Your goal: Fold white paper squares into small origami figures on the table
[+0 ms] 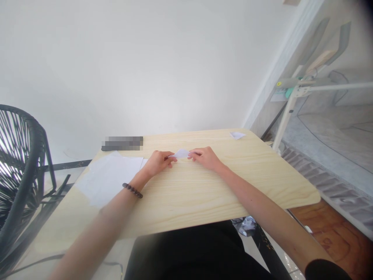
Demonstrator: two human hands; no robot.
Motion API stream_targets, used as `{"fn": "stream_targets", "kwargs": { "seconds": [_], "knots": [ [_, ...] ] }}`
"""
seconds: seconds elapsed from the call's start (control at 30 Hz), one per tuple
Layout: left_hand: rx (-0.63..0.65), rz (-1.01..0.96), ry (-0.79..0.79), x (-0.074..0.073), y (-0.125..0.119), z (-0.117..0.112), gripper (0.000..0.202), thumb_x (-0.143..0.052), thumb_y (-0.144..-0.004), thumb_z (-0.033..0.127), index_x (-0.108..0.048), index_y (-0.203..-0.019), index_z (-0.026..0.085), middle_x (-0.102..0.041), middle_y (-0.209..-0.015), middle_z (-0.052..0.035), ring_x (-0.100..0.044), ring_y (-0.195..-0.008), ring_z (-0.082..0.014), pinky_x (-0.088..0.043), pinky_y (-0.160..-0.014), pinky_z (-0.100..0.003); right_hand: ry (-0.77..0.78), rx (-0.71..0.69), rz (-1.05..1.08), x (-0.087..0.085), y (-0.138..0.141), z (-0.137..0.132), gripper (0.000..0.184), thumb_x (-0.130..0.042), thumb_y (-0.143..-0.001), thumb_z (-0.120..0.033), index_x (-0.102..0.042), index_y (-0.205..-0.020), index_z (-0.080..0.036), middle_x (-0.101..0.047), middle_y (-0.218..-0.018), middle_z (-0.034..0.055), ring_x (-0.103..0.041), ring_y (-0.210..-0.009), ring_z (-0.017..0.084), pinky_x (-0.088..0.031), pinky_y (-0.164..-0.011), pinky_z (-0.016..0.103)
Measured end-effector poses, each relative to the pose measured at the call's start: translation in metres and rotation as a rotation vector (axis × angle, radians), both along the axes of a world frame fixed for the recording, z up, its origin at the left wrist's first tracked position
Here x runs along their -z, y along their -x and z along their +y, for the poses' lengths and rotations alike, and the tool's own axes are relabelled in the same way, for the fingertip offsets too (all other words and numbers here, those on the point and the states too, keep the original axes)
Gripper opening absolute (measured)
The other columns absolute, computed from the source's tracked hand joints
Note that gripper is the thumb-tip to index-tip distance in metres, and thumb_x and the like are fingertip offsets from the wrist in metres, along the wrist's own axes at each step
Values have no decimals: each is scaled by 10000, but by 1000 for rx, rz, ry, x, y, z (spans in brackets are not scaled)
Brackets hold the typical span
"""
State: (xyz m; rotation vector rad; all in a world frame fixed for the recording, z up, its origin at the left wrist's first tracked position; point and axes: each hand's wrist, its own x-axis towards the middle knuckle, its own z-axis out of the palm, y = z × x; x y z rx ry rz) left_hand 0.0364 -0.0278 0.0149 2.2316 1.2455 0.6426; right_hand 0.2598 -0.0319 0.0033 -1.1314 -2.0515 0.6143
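Observation:
Between my two hands, just above the pale wooden table (180, 194), is a small folded piece of white paper (182, 153). My left hand (159, 161), with a dark bead bracelet (132, 190) on its wrist, pinches the paper's left end. The right end is gripped between the thumb and fingers of my right hand (203, 157). The paper's middle bulges up into a low peak. How its folds run is too small to make out.
Loose white sheets (112, 175) lie at the table's left, partly under my left forearm. A dark blurred-out object (122, 143) sits behind them. Another folded white paper (237, 135) rests at the back right. A woven chair (26, 167) stands left; a white metal frame (287, 116) stands right.

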Motion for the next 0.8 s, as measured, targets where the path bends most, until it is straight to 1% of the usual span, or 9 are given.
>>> {"fn": "stream_targets", "kwargs": {
  "seconds": [0.1,0.17,0.27,0.33,0.37,0.43,0.57,0.63,0.8],
  "knots": [
    [-23,30,-64,1,1,1,300,-427,-773,393,-642,-846,197,-627,-586,20,-499,-484,-93,-376,-504,-189,-7,5,11,-1,1,0,246,-456,-788,-299,-666,-788,-170,-644,-645,-2,-539,-533,78,-357,-527,173],
    [-36,39,-116,3,1,2,306,-429,-774,413,-635,-866,206,-645,-672,12,-518,-521,-102,-401,-549,-205,6,9,27,0,2,-1,227,-474,-775,-306,-660,-773,-175,-642,-646,-5,-551,-542,84,-373,-542,179],
    [-10,8,-228,4,1,2,301,-457,-770,421,-603,-934,215,-637,-884,-13,-551,-669,-131,-428,-658,-245,65,7,75,3,3,-1,183,-510,-747,-303,-629,-813,-182,-647,-704,0,-572,-565,95,-403,-569,196],
    [35,-37,-313,4,0,1,290,-470,-774,401,-581,-961,209,-610,-950,-37,-541,-806,-158,-424,-729,-274,97,8,105,4,5,-2,182,-530,-729,-293,-589,-869,-192,-649,-715,-4,-579,-572,100,-415,-577,206],
    [52,-60,-351,4,0,1,276,-476,-777,387,-576,-957,203,-599,-953,-48,-526,-858,-167,-420,-752,-285,101,8,111,4,6,-3,192,-539,-721,-288,-566,-890,-199,-647,-696,-11,-577,-567,100,-416,-577,208],
    [66,-93,-407,4,-1,0,242,-486,-781,358,-569,-938,194,-578,-927,-61,-506,-895,-173,-414,-767,-296,90,5,109,3,8,-5,202,-544,-716,-279,-524,-905,-210,-641,-660,-28,-570,-552,97,-412,-576,207],
    [61,-103,-453,3,-4,-2,195,-497,-784,322,-555,-904,179,-545,-853,-53,-496,-828,-157,-406,-745,-287,65,-22,89,1,11,-8,169,-507,-745,-275,-470,-901,-222,-646,-704,-28,-558,-530,82,-398,-559,193],
    [52,-90,-467,3,-4,-3,183,-492,-788,322,-553,-875,174,-538,-820,-49,-486,-800,-155,-400,-733,-286,48,-33,65,1,11,-9,144,-494,-756,-287,-467,-881,-222,-641,-713,-28,-546,-517,75,-389,-546,185],
    [38,-33,-486,1,-4,-3,174,-477,-797,330,-553,-806,174,-554,-775,-42,-470,-771,-160,-374,-746,-305,-97,24,-55,1,11,-10,136,-510,-748,-323,-523,-814,-205,-572,-587,-40,-479,-493,71,-356,-537,184]
  ]
}}
